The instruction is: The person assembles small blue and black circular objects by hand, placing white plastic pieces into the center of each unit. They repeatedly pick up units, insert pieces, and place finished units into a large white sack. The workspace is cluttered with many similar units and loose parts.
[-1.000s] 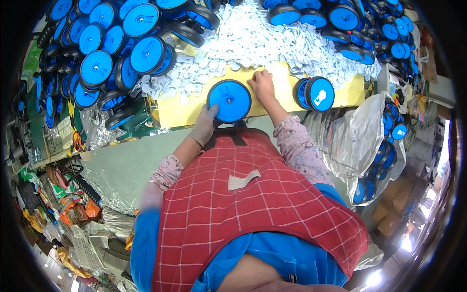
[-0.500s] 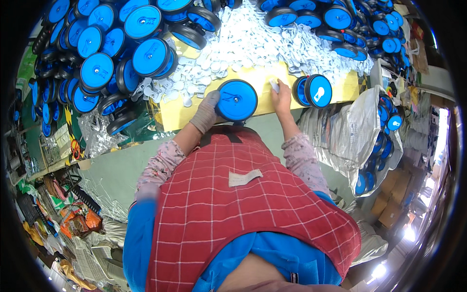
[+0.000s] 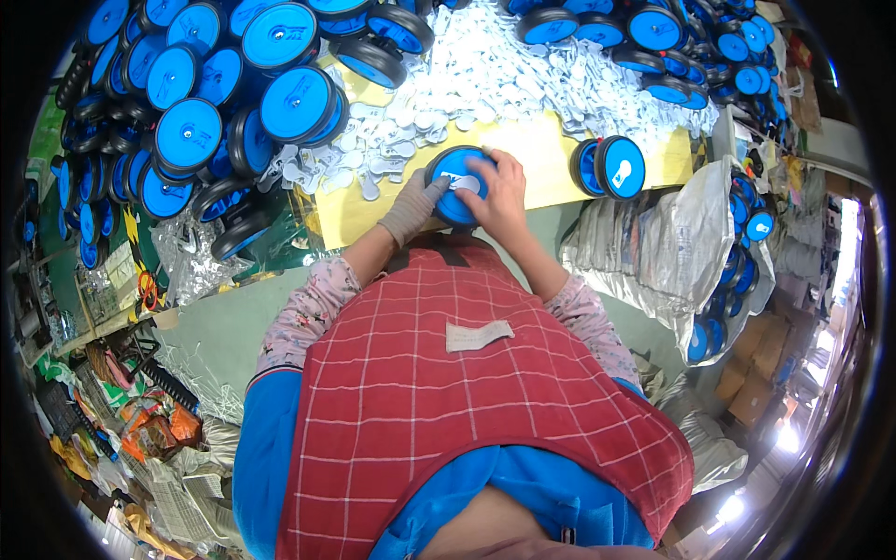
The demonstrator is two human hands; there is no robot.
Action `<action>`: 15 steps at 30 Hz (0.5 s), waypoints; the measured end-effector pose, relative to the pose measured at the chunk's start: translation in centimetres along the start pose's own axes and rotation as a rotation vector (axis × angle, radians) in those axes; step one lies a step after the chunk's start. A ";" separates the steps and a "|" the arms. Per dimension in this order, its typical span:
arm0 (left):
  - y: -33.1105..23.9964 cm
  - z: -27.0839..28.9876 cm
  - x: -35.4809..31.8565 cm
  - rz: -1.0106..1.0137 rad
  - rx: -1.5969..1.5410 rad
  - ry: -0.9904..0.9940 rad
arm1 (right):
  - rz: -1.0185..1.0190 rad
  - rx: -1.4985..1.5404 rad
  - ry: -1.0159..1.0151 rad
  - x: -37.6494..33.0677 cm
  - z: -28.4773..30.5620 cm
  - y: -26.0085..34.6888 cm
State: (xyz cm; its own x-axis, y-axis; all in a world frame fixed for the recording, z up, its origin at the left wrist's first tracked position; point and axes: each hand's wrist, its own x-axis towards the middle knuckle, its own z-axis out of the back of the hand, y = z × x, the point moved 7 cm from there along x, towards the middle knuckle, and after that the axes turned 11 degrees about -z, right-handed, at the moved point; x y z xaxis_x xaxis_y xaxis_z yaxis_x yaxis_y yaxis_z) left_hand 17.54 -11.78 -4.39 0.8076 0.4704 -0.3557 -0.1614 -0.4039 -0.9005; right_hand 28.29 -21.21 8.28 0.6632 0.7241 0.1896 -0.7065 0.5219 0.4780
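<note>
On the yellow surface's front edge, a blue wheel with a black tyre (image 3: 446, 212) is tilted face up in front of me. My left hand (image 3: 412, 207), in a grey fingerless-looking glove, grips its left rim, the thumb over the blue face. A white keyhole-shaped piece (image 3: 463, 183) lies against that face. My right hand (image 3: 502, 194) bends over the wheel from the right, thumb and fingers around the white piece; its fingertips are slightly blurred. Farther right stands a wheel pair (image 3: 622, 170) bearing a similar white piece on its face.
Behind my hands spreads a heap of loose white pieces (image 3: 504, 79). Blue wheels (image 3: 189, 134) are piled at the left, with more wheels (image 3: 651, 29) at the back right. A white sack (image 3: 644, 252) hangs at the table's right front, wheels beside it. Orange-handled scissors (image 3: 147, 289) lie left.
My right hand has moved left from the yellow surface onto the wheel, bringing the white piece to its face. My left hand's thumb now rests on the wheel's face.
</note>
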 end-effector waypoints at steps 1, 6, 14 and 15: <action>0.3 0.1 0.4 -0.056 0.145 0.010 | -0.152 0.042 0.045 0.7 -1.3 -1.8; 0.1 0.6 0.8 0.003 0.305 0.047 | -0.432 0.138 0.708 4.5 -5.4 -4.2; -0.1 -0.1 0.7 0.085 0.049 0.042 | -0.146 0.187 0.902 6.3 -6.7 -3.6; 0.0 0.0 0.9 0.062 0.092 0.040 | -0.150 0.316 0.938 6.6 -6.8 -4.3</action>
State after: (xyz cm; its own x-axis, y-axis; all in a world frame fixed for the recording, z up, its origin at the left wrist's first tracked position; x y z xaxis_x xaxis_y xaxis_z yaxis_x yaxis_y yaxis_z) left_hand 18.28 -11.34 -4.74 0.8161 0.4142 -0.4030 -0.2616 -0.3570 -0.8967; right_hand 34.03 -15.63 1.61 0.1803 0.7946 -0.5798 -0.4431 0.5919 0.6733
